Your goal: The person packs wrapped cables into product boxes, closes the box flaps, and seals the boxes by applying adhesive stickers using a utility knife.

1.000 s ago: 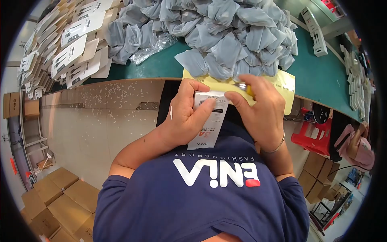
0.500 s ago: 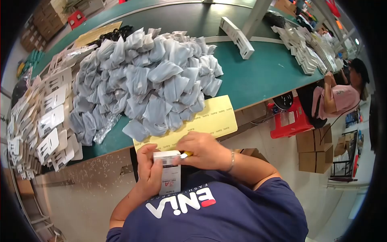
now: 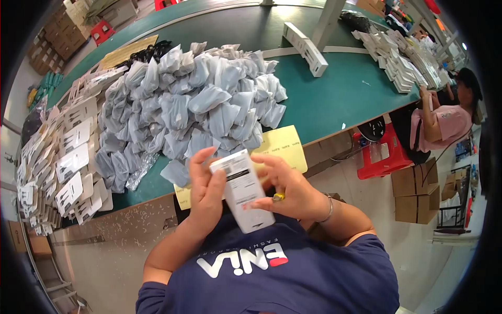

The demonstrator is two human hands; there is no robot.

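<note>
A white box [image 3: 243,192] with printed text is tilted in front of my chest. My left hand [image 3: 207,183] grips its upper left side, thumb on the printed face. My right hand [image 3: 287,191] is at the box's right edge, its thumb over the lower face, and a small yellow tool [image 3: 278,197] is held in its palm. Just beyond the hands lies a yellow sheet [image 3: 287,149] with repeated print, partly under a big heap of grey bags [image 3: 175,110].
White cards [image 3: 73,165] are stacked left on the green table [image 3: 334,99]. A long white box [image 3: 306,49] lies at the back, more white boxes [image 3: 397,60] at right. A person in pink [image 3: 447,123] sits beside a red stool [image 3: 384,152].
The box has been turned and raised, showing a different printed face. My right hand has shifted from its top end to its right side, the yellow tool still in it. The head view has swung right.
</note>
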